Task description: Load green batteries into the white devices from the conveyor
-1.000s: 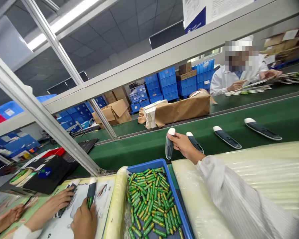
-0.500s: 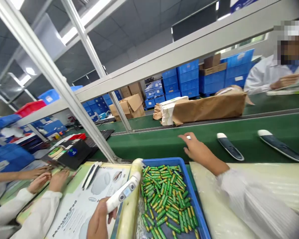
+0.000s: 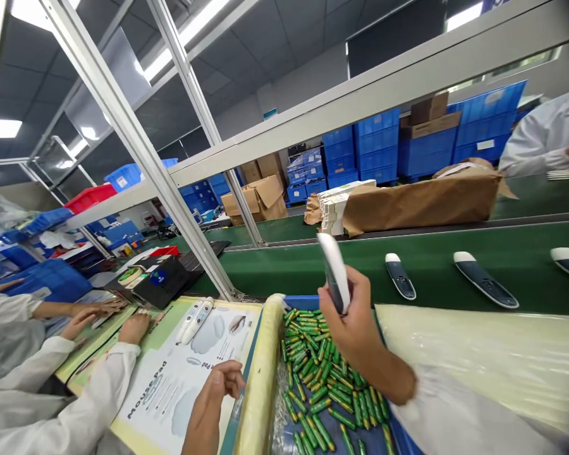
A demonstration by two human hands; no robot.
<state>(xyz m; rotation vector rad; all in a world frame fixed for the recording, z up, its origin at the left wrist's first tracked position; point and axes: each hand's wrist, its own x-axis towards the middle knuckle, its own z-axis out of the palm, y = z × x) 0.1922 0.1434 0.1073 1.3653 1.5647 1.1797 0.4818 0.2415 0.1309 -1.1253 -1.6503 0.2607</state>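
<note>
"Inside the right hand (image 3: 358, 316), what have we got?"

"One slim device (image 3: 336, 272), white along one face and dark along the other, tilted with its white tip up over the blue tray (image 3: 306, 301) of batteries (image 3: 318, 392). Thumb on one side, fingers round the other, closed about its lower part."

"How would it handle?"

"Light and stiff, I'd guess. That smooth shell looks like plastic, so maybe slippery; it shouldn't squash, but a drop might scuff it."

"Best place to grip?"

"Across its two long edges, near the middle, I'd say. That spares the buttons, which show on the two white devices (image 3: 195, 321) lying side by side on the printed sheet (image 3: 168, 359)."

"And the left hand (image 3: 213, 398)?"

"Fingers half curled, nothing in them that I can see. It's over the sheet, beside the foam roll (image 3: 260, 379); whether it touches the sheet, I can't tell."

"Farther out?"

"Three more devices (image 3: 401, 277) on the green belt (image 3: 284, 272), dark face up and spaced apart, the last cut off at the edge of view."
</note>
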